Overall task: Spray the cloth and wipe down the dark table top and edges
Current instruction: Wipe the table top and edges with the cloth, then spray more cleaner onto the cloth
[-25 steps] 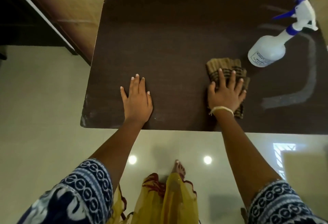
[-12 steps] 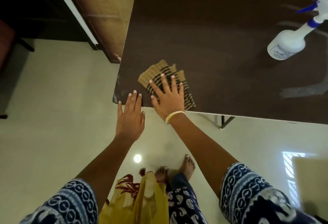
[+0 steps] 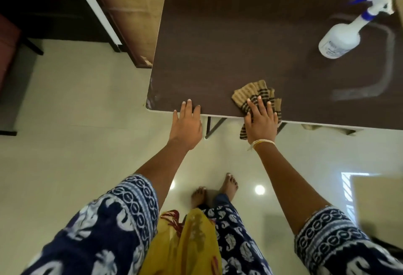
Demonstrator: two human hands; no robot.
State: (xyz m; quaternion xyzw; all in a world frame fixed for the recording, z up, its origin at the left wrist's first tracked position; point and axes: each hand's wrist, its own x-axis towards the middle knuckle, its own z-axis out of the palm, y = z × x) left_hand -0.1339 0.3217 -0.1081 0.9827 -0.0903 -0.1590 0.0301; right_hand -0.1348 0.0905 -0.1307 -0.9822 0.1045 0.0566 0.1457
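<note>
The dark brown table top (image 3: 239, 41) fills the upper middle of the view. A tan cloth with dark stripes (image 3: 250, 95) lies over the table's near edge, part of it hanging below. My right hand (image 3: 260, 122) presses flat on the cloth at that edge, fingers spread. Left of it, my left hand (image 3: 187, 124) rests open with its fingertips on the near edge. A white spray bottle (image 3: 340, 39) with a blue trigger stands at the far right of the table.
A pale curved smear (image 3: 390, 74) marks the table at the right. Dark table legs (image 3: 213, 126) show below the near edge. A wooden wall panel (image 3: 130, 13) and dark furniture stand to the left. My bare feet (image 3: 218, 189) are on the glossy pale floor.
My right hand has dragged the cloth right along the near edge, so it now hangs partly over it. My left hand has shifted right, fingertips on the table edge.
</note>
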